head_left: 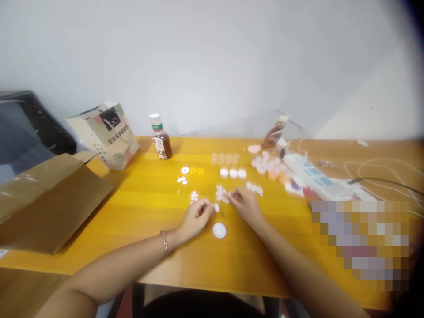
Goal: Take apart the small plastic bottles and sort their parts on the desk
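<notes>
My left hand (pixel 198 216), with a bracelet on the wrist, pinches a small white piece (pixel 216 207) between thumb and fingertips. My right hand (pixel 244 204) is closed, its fingertips touching the edge of a pile of small white pieces (pixel 221 192); whether something is between them is too blurred to tell. Just below both hands a round white disc (pixel 219 230) lies flat on the table. Several small white round pieces (pixel 194 195) sit beyond my left hand. Another cluster of small white pieces (pixel 254 189) lies beyond my right hand.
Farther back are white round parts (pixel 233 173), yellow discs (pixel 196 171), clear pieces (pixel 225 158) and a heap of pale and orange parts (pixel 270 165). Bottles (pixel 161 139) stand behind. At left are a cardboard box (pixel 56 198) and paper bag (pixel 109 137); at right, a power strip (pixel 318 174) with cables.
</notes>
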`<state>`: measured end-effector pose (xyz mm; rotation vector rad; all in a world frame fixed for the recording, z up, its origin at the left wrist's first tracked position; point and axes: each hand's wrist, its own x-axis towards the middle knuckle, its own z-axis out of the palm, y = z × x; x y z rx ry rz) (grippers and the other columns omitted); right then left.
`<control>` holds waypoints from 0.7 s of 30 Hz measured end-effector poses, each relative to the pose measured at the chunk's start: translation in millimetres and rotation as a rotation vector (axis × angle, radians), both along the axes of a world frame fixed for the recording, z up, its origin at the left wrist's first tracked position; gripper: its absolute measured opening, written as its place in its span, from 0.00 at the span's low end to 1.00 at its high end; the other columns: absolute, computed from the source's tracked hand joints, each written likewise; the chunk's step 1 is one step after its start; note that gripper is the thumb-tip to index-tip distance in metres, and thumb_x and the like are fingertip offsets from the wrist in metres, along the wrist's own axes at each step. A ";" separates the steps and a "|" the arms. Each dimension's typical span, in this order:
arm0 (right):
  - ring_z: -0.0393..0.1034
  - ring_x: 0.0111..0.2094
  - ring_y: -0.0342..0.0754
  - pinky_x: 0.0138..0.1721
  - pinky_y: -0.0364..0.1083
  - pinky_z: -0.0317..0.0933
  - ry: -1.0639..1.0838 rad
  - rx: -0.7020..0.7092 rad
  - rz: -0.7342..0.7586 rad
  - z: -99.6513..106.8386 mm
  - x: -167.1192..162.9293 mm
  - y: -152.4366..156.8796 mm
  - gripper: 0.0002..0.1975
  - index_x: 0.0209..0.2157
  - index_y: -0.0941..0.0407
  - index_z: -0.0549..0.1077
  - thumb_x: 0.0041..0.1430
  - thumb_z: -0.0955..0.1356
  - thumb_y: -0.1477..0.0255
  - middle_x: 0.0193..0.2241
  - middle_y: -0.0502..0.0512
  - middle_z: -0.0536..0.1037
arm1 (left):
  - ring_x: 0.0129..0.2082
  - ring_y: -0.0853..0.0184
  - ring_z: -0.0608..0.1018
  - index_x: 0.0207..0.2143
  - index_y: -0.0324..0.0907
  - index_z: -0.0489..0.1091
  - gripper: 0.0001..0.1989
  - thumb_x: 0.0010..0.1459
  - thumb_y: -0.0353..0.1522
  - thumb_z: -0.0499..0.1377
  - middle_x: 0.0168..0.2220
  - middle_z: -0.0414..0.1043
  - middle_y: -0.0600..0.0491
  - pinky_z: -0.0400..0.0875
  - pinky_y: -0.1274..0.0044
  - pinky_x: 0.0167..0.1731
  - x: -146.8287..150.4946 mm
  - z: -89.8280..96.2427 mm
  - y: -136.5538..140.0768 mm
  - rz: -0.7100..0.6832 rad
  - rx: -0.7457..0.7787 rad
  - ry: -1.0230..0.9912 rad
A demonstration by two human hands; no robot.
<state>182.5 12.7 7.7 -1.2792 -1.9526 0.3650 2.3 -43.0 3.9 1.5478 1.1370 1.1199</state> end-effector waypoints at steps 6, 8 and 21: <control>0.59 0.21 0.44 0.25 0.44 0.54 0.052 0.015 -0.033 5.8 4.6 -1.6 0.18 0.20 0.55 0.62 0.56 0.63 0.57 0.16 0.48 0.65 | 0.24 0.74 0.65 0.26 0.38 0.63 0.15 0.59 0.39 0.50 0.24 0.63 0.56 0.60 0.82 0.27 -0.7 -2.1 0.2 0.000 0.012 0.004; 0.61 0.22 0.44 0.26 0.44 0.57 0.111 0.028 0.014 7.8 5.6 -5.9 0.16 0.23 0.55 0.64 0.56 0.63 0.58 0.19 0.49 0.67 | 0.24 0.74 0.65 0.27 0.38 0.63 0.15 0.60 0.40 0.49 0.23 0.63 0.56 0.60 0.82 0.27 -0.9 -2.4 0.2 0.000 0.010 0.011; 0.70 0.26 0.46 0.29 0.45 0.64 0.111 -0.086 0.201 19.5 3.9 -19.3 0.06 0.36 0.55 0.65 0.57 0.62 0.68 0.25 0.52 0.75 | 0.30 0.71 0.71 0.38 0.39 0.69 0.13 0.60 0.38 0.50 0.32 0.71 0.52 0.65 0.80 0.31 -0.4 -0.9 -1.2 -0.085 0.052 0.106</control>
